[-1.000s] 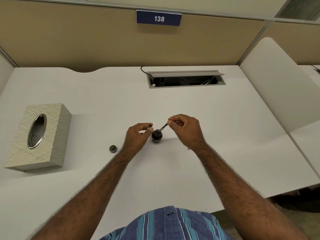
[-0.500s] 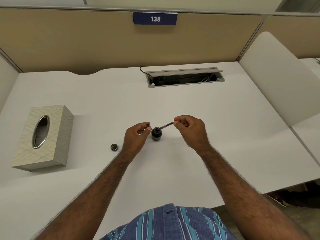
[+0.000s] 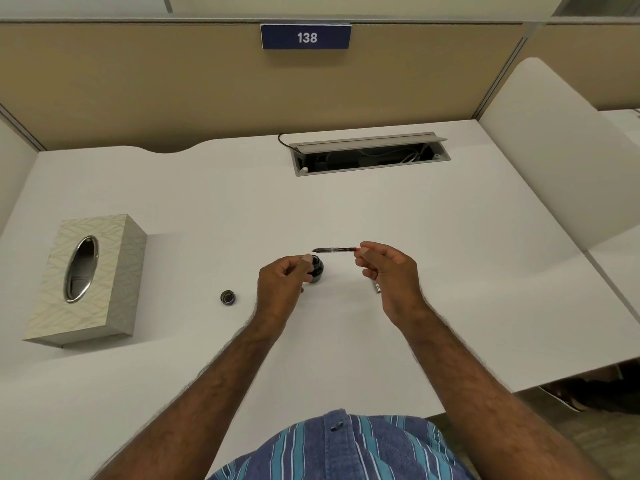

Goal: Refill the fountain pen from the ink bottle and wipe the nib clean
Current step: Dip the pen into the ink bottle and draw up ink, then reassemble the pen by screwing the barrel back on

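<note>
**inkfan:** Pinching the fountain pen (image 3: 335,250) by its red end, the right hand (image 3: 389,271) holds it level in the air, nib end pointing left, just above and right of the ink bottle (image 3: 317,270).

**nibnerd:** And the left hand (image 3: 282,284)?

**inkfan:** Fingers curled around the open bottle, steadying it on the white desk (image 3: 381,209). Bottle cap (image 3: 228,297) sits left of that hand, tissue box (image 3: 88,277) further left.

A patterned tissue box (image 3: 85,278) sits at the white desk's (image 3: 450,237) left, an open cable tray (image 3: 370,158) is recessed near the tan partition (image 3: 173,88), which carries a blue "138" sign (image 3: 306,37).
</note>
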